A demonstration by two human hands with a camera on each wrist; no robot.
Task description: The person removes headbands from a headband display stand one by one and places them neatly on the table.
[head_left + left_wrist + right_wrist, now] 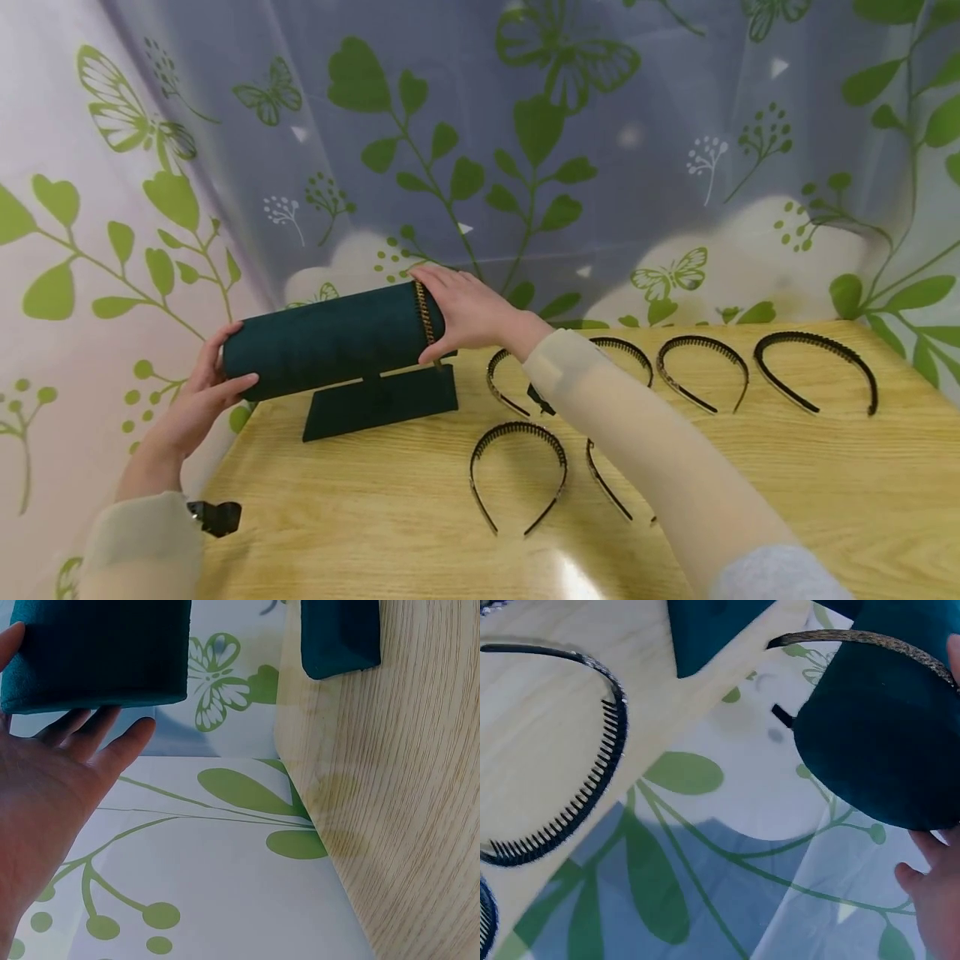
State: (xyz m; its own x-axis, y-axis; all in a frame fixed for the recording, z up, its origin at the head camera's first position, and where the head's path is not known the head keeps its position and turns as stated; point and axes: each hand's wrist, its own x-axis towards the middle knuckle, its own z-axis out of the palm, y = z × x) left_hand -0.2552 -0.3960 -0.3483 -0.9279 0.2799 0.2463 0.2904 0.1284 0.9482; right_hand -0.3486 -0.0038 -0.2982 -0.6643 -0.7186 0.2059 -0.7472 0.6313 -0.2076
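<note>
A dark green padded roll (322,343) stands on a flat base (382,404) of the same colour, like a headband display stand. Near its right end, a black and gold headband (423,312) goes over the roll. My left hand (191,408) grips the roll's left end, thumb in front and other fingers round the end. At the other end, my right hand (472,312) holds the headband, fingertips at its top and thumb lower in front. In the right wrist view, one headband tip (776,641) sticks out beside the roll (877,742).
Several dark toothed headbands lie on the wooden table (360,517) to the right. One headband (517,426) is in front, another (813,339) at the back right. My right forearm (637,450) partly covers some. A patterned curtain (465,125) hangs behind.
</note>
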